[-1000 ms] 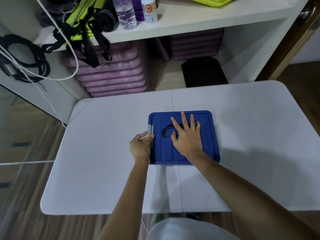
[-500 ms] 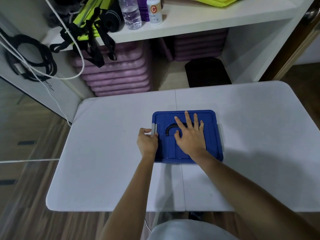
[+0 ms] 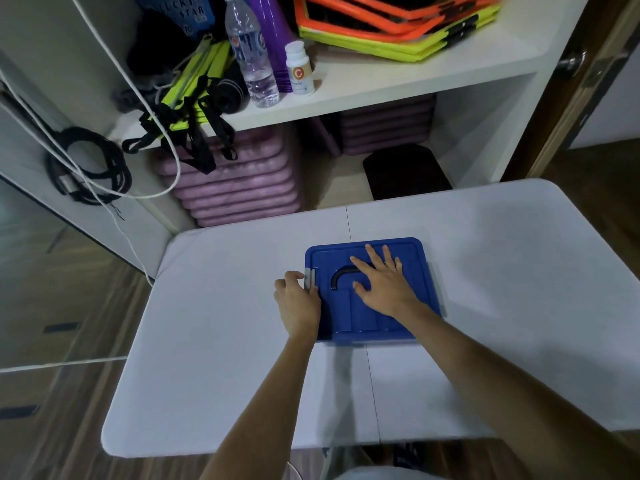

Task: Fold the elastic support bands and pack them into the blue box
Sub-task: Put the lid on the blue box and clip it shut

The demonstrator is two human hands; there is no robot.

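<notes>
The blue box (image 3: 426, 271) sits in the middle of the white table (image 3: 519, 289) with its lid on. A black handle (image 3: 341, 275) lies flat in the lid. My right hand (image 3: 382, 284) rests flat on the lid, fingers spread, covering part of the handle. My left hand (image 3: 298, 301) is at the box's left side, fingers curled around the grey latch (image 3: 309, 279). No elastic support bands show on the table.
Behind the table stands a white shelf (image 3: 381, 88) with a water bottle (image 3: 251, 57), a white pill bottle (image 3: 299, 69), orange-yellow frames (image 3: 398, 26) and black-and-yellow straps (image 3: 187, 109). Purple mats (image 3: 239, 188) are stacked below. Black cables (image 3: 90, 168) hang at left.
The view has tilted up, showing more of the shelf. My left hand has closed tighter on the grey latch. My right hand stays flat on the lid.
</notes>
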